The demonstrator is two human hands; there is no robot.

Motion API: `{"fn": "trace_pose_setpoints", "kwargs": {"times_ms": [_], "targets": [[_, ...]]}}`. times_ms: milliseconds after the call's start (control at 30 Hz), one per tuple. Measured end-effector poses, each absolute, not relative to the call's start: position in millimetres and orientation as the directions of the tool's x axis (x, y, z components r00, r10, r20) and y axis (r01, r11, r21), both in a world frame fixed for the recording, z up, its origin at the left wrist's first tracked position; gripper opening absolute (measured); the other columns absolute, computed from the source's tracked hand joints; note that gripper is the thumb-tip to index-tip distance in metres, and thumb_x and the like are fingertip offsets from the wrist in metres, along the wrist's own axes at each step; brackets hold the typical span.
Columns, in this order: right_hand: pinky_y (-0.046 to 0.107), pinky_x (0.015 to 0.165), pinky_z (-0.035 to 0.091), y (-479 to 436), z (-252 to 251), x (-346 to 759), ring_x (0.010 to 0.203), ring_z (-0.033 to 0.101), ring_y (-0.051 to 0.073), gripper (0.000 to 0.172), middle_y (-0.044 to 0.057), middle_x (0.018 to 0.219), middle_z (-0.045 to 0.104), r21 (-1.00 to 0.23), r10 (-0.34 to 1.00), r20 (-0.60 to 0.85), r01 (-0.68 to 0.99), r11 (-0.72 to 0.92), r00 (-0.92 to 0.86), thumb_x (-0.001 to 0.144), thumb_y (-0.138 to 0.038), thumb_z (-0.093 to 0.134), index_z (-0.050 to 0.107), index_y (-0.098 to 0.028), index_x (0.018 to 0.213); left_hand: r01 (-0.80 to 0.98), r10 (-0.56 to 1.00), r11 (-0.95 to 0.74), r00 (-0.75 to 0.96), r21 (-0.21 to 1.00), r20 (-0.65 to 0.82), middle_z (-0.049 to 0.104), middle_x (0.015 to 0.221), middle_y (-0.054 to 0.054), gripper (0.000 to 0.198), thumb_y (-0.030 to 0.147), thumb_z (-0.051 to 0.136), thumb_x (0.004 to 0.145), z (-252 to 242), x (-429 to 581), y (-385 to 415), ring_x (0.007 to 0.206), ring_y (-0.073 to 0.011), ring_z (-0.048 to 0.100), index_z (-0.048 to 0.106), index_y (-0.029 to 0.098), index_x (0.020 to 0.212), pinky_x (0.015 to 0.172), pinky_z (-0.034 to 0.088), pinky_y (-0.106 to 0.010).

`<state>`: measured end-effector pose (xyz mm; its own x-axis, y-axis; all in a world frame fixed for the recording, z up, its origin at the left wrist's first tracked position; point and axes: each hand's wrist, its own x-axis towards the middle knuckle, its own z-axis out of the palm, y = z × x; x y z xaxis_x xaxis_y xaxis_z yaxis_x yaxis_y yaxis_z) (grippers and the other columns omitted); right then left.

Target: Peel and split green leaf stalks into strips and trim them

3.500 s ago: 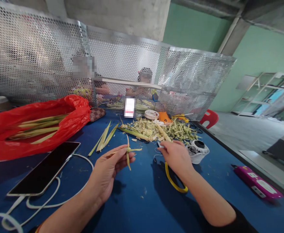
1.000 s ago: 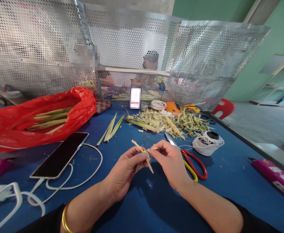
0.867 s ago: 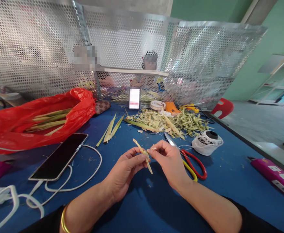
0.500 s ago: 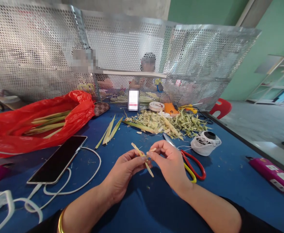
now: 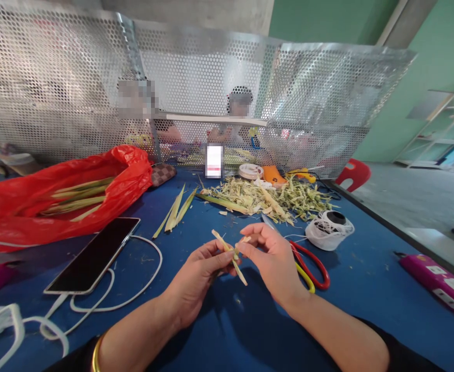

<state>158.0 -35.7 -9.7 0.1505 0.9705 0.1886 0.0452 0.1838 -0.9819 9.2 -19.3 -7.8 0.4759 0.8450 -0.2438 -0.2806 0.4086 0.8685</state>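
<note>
Between my hands, over the front middle of the table, is a pale yellow strip of dried leaf (image 5: 241, 274), slanting from upper left to lower right. My left hand (image 5: 207, 266) pinches it near its middle between thumb and fingers. My right hand (image 5: 268, 258) is closed at the same spot, thumb and forefinger on a short leaf end (image 5: 245, 239) that crosses the strip. The exact crossing is partly hidden by my fingertips. Just beyond my right hand lie scissors (image 5: 320, 274) with red and yellow handles, partly covered by that hand.
Leaf scraps (image 5: 250, 196) are heaped at the back, near loose green leaves (image 5: 176, 212). A red plastic bag (image 5: 130, 175) of leaves and a phone (image 5: 95, 253) with a white cable lie left. A white thread spool (image 5: 330, 230) stands right. A perforated metal screen (image 5: 199, 67) borders the back.
Both hands keep their pinch on the leaf strip, almost unmoved. The whole view has shifted very slightly.
</note>
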Motion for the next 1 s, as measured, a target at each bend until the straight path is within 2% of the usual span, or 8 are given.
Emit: {"fn": "trace_pose_setpoints", "kwargs": {"times_ms": [233, 400, 500, 700, 867, 1000], "targets": [[0.027, 0.065, 0.049, -36.6, -9.2, 158.7, 0.065, 0.059, 0.013, 0.016, -0.002, 0.07, 0.064, -0.969, 0.959, 0.244, 0.084, 0.234, 0.146, 0.074, -0.022, 0.068, 0.058, -0.02, 0.086, -0.227, 0.85, 0.414, 0.443, 0.882, -0.285, 0.063, 0.073, -0.001, 0.008, 0.021, 0.069, 0.074, -4.1, 8.8, -17.8, 0.067, -0.0096, 0.055, 0.067, 0.014, 0.073, 0.07, 0.044, -0.021], [0.026, 0.066, 0.048, -39.0, -7.9, 160.4, 0.067, 0.059, 0.012, 0.011, -0.002, 0.07, 0.065, -0.926, 0.926, 0.347, 0.21, 0.314, 0.146, 0.075, -0.02, 0.067, 0.06, -0.02, 0.085, -0.187, 0.794, 0.489, 0.499, 0.852, -0.346, 0.067, 0.075, -0.003, 0.013, 0.025, 0.07, 0.073, 0.5, 5.7, -16.9, 0.068, -0.0105, 0.059, 0.071, 0.013, 0.076, 0.073, 0.047, -0.022], [0.026, 0.067, 0.048, -39.4, -7.6, 160.5, 0.067, 0.06, 0.012, 0.011, -0.002, 0.071, 0.066, -0.907, 0.915, 0.382, 0.244, 0.344, 0.13, 0.076, -0.02, 0.067, 0.061, -0.02, 0.084, -0.179, 0.795, 0.473, 0.508, 0.863, -0.331, 0.069, 0.077, -0.005, 0.013, 0.024, 0.068, 0.074, 3.0, 5.2, -17.4, 0.071, -0.0123, 0.062, 0.071, 0.013, 0.082, 0.074, 0.048, -0.024], [0.025, 0.065, 0.048, -37.5, -7.1, 160.5, 0.066, 0.059, 0.012, 0.009, -0.003, 0.067, 0.063, -0.919, 0.93, 0.352, 0.227, 0.322, 0.107, 0.074, -0.019, 0.067, 0.062, -0.02, 0.081, -0.196, 0.823, 0.478, 0.439, 0.856, -0.359, 0.069, 0.077, -0.005, 0.009, 0.02, 0.071, 0.07, 0.8, 6.8, -17.3, 0.069, -0.012, 0.062, 0.069, 0.012, 0.074, 0.07, 0.049, -0.022], [0.025, 0.066, 0.047, -37.4, -6.3, 160.3, 0.067, 0.057, 0.012, 0.009, -0.002, 0.068, 0.063, -0.923, 0.933, 0.341, 0.23, 0.309, 0.113, 0.073, -0.019, 0.068, 0.062, -0.019, 0.08, -0.248, 0.833, 0.477, 0.433, 0.843, -0.344, 0.067, 0.074, -0.004, 0.007, 0.018, 0.069, 0.07, -0.6, 8.0, -17.7, 0.069, -0.012, 0.061, 0.067, 0.013, 0.073, 0.073, 0.049, -0.024], [0.025, 0.065, 0.046, -37.1, -6.4, 159.4, 0.066, 0.056, 0.012, 0.009, -0.003, 0.068, 0.062, -0.934, 0.94, 0.322, 0.203, 0.296, 0.111, 0.074, -0.02, 0.068, 0.062, -0.019, 0.08, -0.282, 0.841, 0.474, 0.425, 0.834, -0.334, 0.066, 0.069, -0.001, 0.007, 0.014, 0.069, 0.07, -0.4, 7.7, -18.2, 0.066, -0.0113, 0.06, 0.064, 0.015, 0.075, 0.069, 0.048, -0.023]]}}
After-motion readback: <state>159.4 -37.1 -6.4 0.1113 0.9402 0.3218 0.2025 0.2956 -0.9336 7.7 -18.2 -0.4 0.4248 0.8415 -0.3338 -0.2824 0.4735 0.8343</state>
